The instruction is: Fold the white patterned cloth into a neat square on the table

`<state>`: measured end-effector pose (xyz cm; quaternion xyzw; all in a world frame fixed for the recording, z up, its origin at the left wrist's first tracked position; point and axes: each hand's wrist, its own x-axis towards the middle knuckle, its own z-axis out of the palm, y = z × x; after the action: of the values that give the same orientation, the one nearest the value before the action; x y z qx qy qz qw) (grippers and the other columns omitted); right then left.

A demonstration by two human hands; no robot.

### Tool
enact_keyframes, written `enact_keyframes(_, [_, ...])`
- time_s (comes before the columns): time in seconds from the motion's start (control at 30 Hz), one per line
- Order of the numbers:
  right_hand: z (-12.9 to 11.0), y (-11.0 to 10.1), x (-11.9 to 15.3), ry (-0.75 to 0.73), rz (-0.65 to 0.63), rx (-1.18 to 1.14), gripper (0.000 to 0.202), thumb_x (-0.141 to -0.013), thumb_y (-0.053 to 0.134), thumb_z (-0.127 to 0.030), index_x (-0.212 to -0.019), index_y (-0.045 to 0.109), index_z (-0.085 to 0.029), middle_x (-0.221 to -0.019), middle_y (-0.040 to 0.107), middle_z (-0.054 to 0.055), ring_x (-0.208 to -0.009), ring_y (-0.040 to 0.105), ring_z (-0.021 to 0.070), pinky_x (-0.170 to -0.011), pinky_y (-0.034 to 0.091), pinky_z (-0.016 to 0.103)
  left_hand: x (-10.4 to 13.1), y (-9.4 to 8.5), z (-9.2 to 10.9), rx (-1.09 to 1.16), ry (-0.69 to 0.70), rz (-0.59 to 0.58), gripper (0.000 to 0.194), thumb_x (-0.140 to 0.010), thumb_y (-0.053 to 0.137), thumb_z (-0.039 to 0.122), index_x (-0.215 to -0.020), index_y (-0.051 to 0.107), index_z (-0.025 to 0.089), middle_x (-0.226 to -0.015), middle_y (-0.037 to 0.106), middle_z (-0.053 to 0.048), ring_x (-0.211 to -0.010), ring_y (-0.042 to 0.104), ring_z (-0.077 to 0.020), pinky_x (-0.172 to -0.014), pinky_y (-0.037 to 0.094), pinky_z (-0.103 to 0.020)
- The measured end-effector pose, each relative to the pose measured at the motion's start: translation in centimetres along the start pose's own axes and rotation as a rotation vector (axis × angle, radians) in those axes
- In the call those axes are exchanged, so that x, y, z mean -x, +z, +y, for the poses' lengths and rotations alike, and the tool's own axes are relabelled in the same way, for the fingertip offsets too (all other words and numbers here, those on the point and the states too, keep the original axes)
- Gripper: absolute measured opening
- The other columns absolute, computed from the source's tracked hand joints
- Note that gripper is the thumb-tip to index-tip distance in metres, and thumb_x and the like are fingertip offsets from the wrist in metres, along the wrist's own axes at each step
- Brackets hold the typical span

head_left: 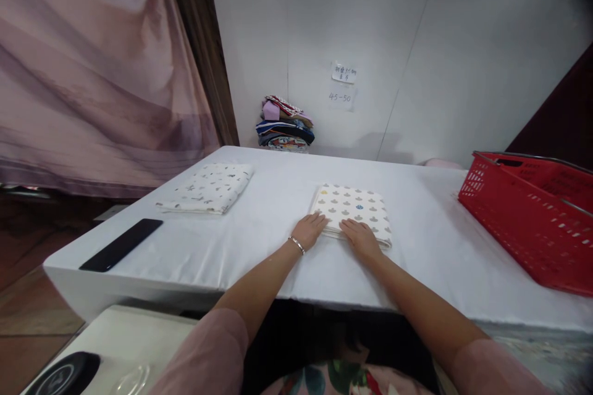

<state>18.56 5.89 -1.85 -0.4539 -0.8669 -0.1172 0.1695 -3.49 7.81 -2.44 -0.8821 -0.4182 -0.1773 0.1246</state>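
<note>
L hand (309,230), R hand (360,237) rest atop cloth's (353,202) nr edge

A plain indoor workroom or booth; which of the two cannot be told.
A white-covered table (430,228) stands before a bare panel wall (417,43) with thin seams, on which two handwritten notes (344,73) hang, the lower reading "45-50". Two folded cloths (354,203) lie on the table, a pile of fabrics (285,123) is stacked near its back edge, and a red shop-style basket (523,216) sits at the right. A pink curtain (92,62) hangs at the left, above brown flooring (37,308).
</note>
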Motion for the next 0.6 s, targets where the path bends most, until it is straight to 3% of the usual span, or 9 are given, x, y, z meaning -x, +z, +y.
enact_keyframes(0.17, [-0.3,0.0,0.0,-0.002,0.001,-0.01,0.035,-0.09,0.036,-0.017,-0.121,0.052,-0.022,-0.124,0.055,0.007,-0.116,0.047,0.0209,-0.089,0.038,0.038,0.6,0.1,-0.9,-0.013,-0.09,-0.003,0.042,-0.082,0.041,0.004,-0.119,0.052,0.021,-0.126,0.053,-0.006,-0.12,0.044,-0.0198,-0.095,0.04,-0.037])
enact_keyframes(0.37, [-0.5,0.1,0.2,-0.015,-0.025,-0.004,0.045,-0.085,0.037,-0.006,-0.126,0.047,-0.021,-0.129,0.05,0.007,-0.12,0.043,0.0209,-0.092,0.036,0.038,1.4,0.3,-0.8,0.056,-0.206,-0.061,0.056,-0.075,0.042,0.0,-0.124,0.047,0.028,-0.133,0.046,0.0,-0.112,0.051,-0.0164,-0.083,0.049,-0.032])
enact_keyframes(0.5, [-0.4,0.0,0.3,-0.014,-0.038,-0.017,0.051,-0.082,0.035,-0.002,-0.127,0.045,-0.022,-0.131,0.049,0.007,-0.121,0.042,0.02,-0.092,0.036,0.038,1.5,0.1,-0.9,0.176,-0.311,-0.039,0.051,-0.079,0.041,0.007,-0.122,0.049,0.034,-0.131,0.047,0.006,-0.102,0.058,-0.014,-0.079,0.052,-0.029])
enact_keyframes(0.6, [-0.4,-0.1,0.3,-0.011,-0.051,-0.025,0.051,-0.08,0.035,0.0,-0.127,0.046,-0.02,-0.13,0.049,0.007,-0.121,0.043,0.0205,-0.092,0.036,0.038,1.0,-0.4,-1.1,0.231,-0.41,-0.017,0.046,-0.078,0.04,0.008,-0.116,0.057,0.028,-0.125,0.054,0.003,-0.102,0.059,-0.0148,-0.083,0.05,-0.029])
